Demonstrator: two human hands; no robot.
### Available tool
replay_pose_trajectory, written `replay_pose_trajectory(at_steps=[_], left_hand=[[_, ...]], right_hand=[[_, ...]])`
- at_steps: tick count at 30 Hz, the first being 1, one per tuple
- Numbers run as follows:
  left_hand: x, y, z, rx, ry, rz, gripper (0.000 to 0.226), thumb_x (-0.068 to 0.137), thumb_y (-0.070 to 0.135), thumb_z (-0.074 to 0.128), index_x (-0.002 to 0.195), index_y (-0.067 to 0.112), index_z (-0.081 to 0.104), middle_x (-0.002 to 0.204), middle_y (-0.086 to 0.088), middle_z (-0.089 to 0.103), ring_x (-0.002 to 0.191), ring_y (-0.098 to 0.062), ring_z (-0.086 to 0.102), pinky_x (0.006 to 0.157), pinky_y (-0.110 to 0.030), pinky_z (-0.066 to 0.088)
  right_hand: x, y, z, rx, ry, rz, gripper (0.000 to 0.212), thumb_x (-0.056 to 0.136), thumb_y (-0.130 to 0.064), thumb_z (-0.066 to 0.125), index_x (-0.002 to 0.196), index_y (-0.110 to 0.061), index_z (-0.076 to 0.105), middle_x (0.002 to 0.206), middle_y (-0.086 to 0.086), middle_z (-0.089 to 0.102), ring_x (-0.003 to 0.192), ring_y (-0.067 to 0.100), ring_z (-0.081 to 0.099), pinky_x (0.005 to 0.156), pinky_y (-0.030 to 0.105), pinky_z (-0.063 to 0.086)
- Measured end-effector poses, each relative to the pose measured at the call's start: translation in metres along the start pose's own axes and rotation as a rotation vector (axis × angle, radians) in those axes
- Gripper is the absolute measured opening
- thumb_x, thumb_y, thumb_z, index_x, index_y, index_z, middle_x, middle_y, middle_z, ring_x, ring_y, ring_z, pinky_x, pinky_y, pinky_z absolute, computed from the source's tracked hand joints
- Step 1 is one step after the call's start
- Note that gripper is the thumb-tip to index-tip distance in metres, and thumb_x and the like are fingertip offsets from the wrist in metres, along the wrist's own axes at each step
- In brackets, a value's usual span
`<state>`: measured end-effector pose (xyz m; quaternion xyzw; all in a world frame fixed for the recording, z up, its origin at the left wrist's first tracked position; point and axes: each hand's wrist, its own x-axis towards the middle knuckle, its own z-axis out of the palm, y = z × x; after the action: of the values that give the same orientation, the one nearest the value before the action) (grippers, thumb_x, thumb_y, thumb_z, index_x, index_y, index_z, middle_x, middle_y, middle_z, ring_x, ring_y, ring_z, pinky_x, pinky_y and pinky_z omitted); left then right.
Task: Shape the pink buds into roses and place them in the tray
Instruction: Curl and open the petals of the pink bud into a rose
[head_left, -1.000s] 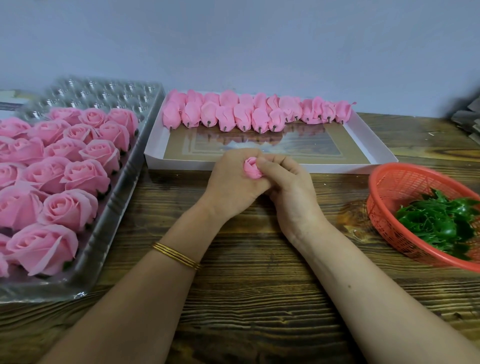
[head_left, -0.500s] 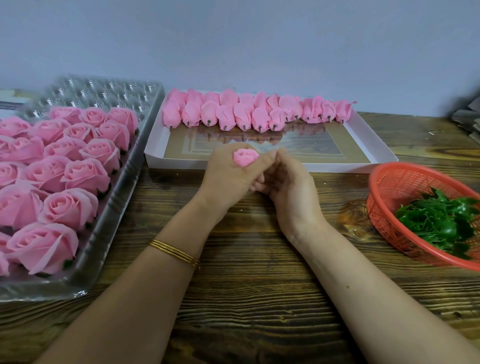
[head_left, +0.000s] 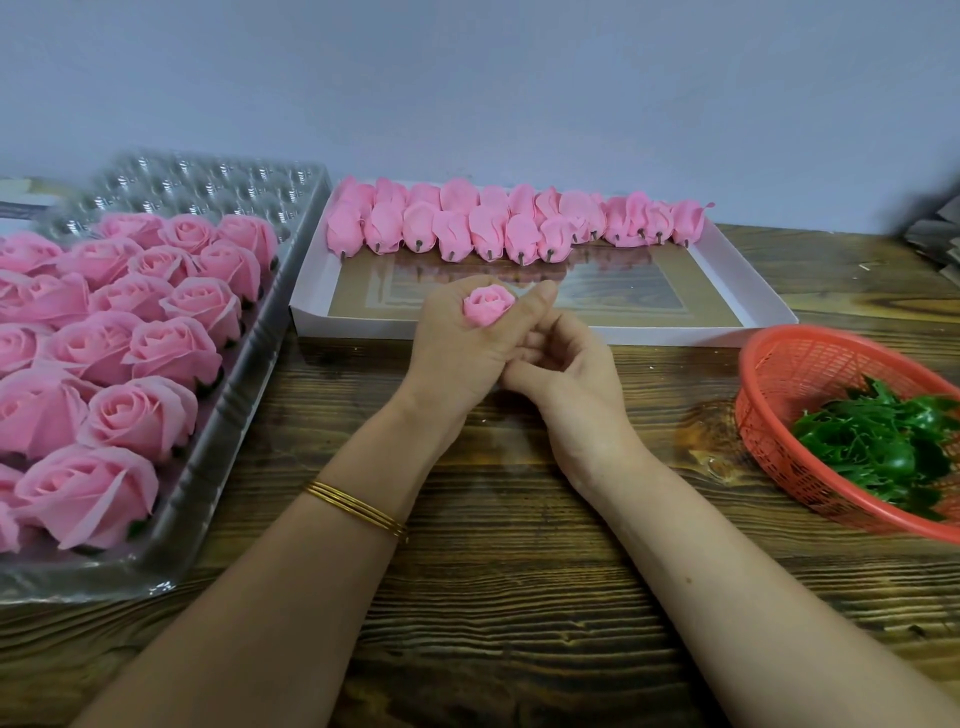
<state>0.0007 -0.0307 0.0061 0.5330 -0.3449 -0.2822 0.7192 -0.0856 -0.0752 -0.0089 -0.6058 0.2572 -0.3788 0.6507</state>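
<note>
The pink bud (head_left: 487, 305) sits upright in the left hand (head_left: 457, 348), fingers (head_left: 537, 296) wrapped snug round its base, only the top w/ curled centre showing; it's held above the bench (head_left: 519, 597), just in front of the white box (head_left: 748, 291). Right hand (head_left: 571, 384) is tucked against the left from below, fingers loosely curled, touching the left hand; can't tell if they grip anything under the bud. Step in hand looks like shaping: petals are tight, not spread like the finished ones. Next move prob calls for peeling outer petals outward gently w/o tearing, then carrying it left to a free pocket. The clear plastic tray (head_left: 244, 415) on the left holds many opened roses (head_left: 145, 415), w/ empty pockets in the far rows. The white box has 1 long row of unshaped buds (head_left: 488, 228) along its far edge, rest bare. The red basket (head_left: 769, 384) on the right holds green leaf pieces (head_left: 878, 447).
</note>
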Motion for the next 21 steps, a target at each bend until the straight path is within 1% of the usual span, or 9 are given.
replay_pose_trajectory(at_steps=[3,5,7,9,10,15,18,19,21], left_hand=[[0.001,0.000,0.000,-0.017,-0.001,-0.025,0.027,0.089,0.013,0.070,0.069,0.008,0.052,0.052,0.007,0.056,0.048,-0.004,0.057,0.048,-0.017,0.048],[0.001,0.001,0.000,-0.028,0.018,-0.049,0.031,0.089,0.016,0.070,0.065,0.012,0.050,0.051,0.008,0.053,0.047,-0.005,0.055,0.048,-0.019,0.048],[0.003,0.001,-0.001,-0.025,0.040,-0.076,0.031,0.088,0.021,0.072,0.067,0.010,0.052,0.057,-0.002,0.050,0.054,-0.014,0.053,0.055,-0.027,0.048],[0.003,0.002,-0.002,-0.039,0.026,-0.088,0.025,0.088,0.024,0.072,0.081,0.005,0.058,0.070,-0.012,0.050,0.065,-0.023,0.053,0.065,-0.040,0.046],[0.003,0.003,-0.002,-0.044,0.019,-0.100,0.024,0.088,0.025,0.072,0.085,0.005,0.059,0.073,-0.014,0.051,0.067,-0.025,0.053,0.067,-0.042,0.046],[0.004,0.003,-0.005,-0.067,-0.022,-0.123,0.029,0.087,0.029,0.073,0.092,0.003,0.061,0.076,-0.016,0.053,0.067,-0.024,0.056,0.064,-0.034,0.046],[0.005,0.002,-0.007,-0.052,-0.064,-0.114,0.034,0.083,0.030,0.073,0.077,-0.001,0.058,0.072,-0.014,0.052,0.066,-0.023,0.055,0.061,-0.030,0.047],[0.005,0.001,-0.008,-0.043,-0.082,-0.108,0.029,0.084,0.026,0.074,0.070,0.005,0.059,0.069,-0.012,0.054,0.064,-0.021,0.055,0.060,-0.029,0.047],[0.006,0.000,-0.011,-0.031,-0.132,-0.096,0.024,0.084,0.017,0.074,0.062,0.019,0.063,0.061,-0.001,0.060,0.059,-0.013,0.059,0.056,-0.025,0.048]], right_hand=[[0.000,-0.001,-0.001,-0.011,0.010,-0.010,0.032,0.072,0.018,0.069,0.095,-0.004,0.062,0.082,0.006,0.065,0.079,0.018,0.059,0.080,0.032,0.052],[-0.001,-0.002,0.000,0.013,-0.005,0.002,0.027,0.072,0.016,0.070,0.092,-0.002,0.064,0.081,0.008,0.065,0.078,0.022,0.059,0.082,0.037,0.051],[-0.002,-0.002,0.000,0.028,-0.017,0.015,0.025,0.074,0.013,0.072,0.096,0.002,0.064,0.082,0.012,0.065,0.078,0.023,0.059,0.083,0.038,0.050],[-0.002,-0.003,0.000,0.038,-0.024,0.022,0.028,0.075,0.010,0.072,0.102,0.006,0.064,0.085,0.015,0.064,0.079,0.023,0.059,0.084,0.037,0.050],[-0.002,-0.003,0.000,0.047,-0.025,0.025,0.029,0.076,0.009,0.072,0.104,0.008,0.063,0.086,0.016,0.064,0.079,0.022,0.059,0.084,0.037,0.049],[-0.002,-0.002,0.000,0.074,-0.041,0.033,0.032,0.080,0.006,0.070,0.111,0.007,0.063,0.091,0.016,0.065,0.079,0.018,0.059,0.081,0.032,0.049],[-0.003,-0.003,0.001,0.090,-0.062,0.051,0.028,0.082,0.007,0.068,0.109,0.005,0.063,0.086,0.013,0.064,0.074,0.014,0.058,0.077,0.028,0.048],[-0.003,-0.004,0.001,0.091,-0.072,0.055,0.025,0.082,0.007,0.067,0.107,0.003,0.064,0.082,0.009,0.064,0.070,0.011,0.057,0.074,0.025,0.048],[-0.003,-0.005,0.000,0.111,-0.087,0.072,0.021,0.083,0.006,0.065,0.104,-0.001,0.065,0.073,0.002,0.062,0.065,0.008,0.055,0.069,0.022,0.047]])
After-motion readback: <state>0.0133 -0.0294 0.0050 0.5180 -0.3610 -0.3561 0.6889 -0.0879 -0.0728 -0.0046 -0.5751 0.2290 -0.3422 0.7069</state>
